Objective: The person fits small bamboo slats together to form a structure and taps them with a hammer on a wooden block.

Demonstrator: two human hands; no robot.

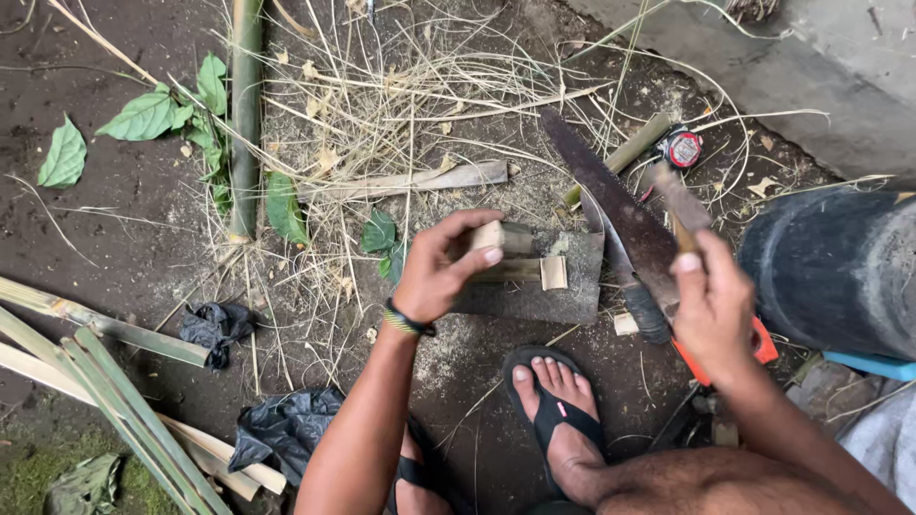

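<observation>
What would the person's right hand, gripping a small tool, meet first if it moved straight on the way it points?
Probably the long dark machete blade just beyond the right hand; depth is unclear.

Dark soil (124,229), concrete slab (821,67)

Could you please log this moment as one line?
left hand: holds bamboo piece | right hand: grips knife | block: beneath

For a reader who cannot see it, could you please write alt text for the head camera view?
Seen from above, a person's left hand holds a small bamboo piece on a dark block, while the right hand grips a long machete. A sandalled foot, split bamboo strips and dry straw surround them.
</observation>
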